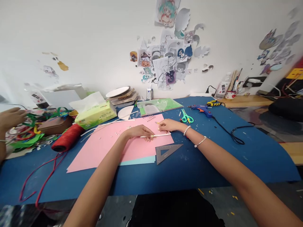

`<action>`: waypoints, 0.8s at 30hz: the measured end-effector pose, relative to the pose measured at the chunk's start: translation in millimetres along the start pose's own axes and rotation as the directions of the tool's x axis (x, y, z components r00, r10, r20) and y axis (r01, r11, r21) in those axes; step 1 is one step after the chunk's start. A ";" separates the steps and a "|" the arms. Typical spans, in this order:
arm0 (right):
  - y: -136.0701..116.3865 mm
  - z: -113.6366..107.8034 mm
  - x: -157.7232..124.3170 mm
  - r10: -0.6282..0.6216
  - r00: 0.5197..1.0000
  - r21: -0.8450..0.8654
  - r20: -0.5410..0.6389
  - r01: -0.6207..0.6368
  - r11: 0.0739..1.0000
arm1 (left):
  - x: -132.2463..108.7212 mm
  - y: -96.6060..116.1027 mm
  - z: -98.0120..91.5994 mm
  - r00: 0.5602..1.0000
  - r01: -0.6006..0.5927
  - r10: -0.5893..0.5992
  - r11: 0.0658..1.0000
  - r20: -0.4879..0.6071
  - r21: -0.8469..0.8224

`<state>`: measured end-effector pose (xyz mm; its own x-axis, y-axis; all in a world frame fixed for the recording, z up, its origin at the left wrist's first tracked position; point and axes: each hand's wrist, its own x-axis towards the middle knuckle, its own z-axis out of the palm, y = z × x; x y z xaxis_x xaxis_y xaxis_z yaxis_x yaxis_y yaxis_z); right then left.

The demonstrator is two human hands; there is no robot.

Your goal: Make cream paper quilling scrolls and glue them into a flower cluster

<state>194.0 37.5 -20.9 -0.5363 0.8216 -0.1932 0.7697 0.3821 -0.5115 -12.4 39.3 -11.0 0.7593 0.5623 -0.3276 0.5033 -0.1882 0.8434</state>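
A narrow white strip lies across pink paper sheets. My left hand has its fingers closed on the strip's left part, with a small yellowish bit at the fingertips. Just above the strip's right part, my right hand is closed in a pinch. A thin, pointed end pokes out left of its fingers; most of that thing is hidden. Small dark dots in rows and tiny pale bits are on the pink paper beyond the hands. A grey set square lies nearer me, at the paper's edge.
Green scissors and a blue glue gun with a black cable lie right. Left are a tissue box, a red thread spool and craft scraps. Another person's hand is at the far left.
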 end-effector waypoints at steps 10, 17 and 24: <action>-33.8 60.7 -66.5 -0.044 0.785 -0.267 -0.618 -0.156 0.951 | 0.4 -5.7 12.6 0.992 -0.041 0.048 0.997 -0.114 0.062; -41.5 113.6 -105.4 -0.260 0.748 -0.390 -0.610 0.002 0.921 | 3.2 -17.2 15.4 0.975 -0.080 0.085 0.996 -0.204 0.035; -36.2 122.8 -115.8 -0.347 0.715 -0.458 -0.607 0.042 0.888 | 2.4 -17.7 19.1 0.957 -0.117 0.117 0.993 -0.266 0.018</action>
<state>185.7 -123.4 -82.9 -0.4401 0.7118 0.5474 0.8195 0.5676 -0.0792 -11.6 28.7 -34.8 0.6756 0.7303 -0.1011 0.4184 -0.2670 0.8681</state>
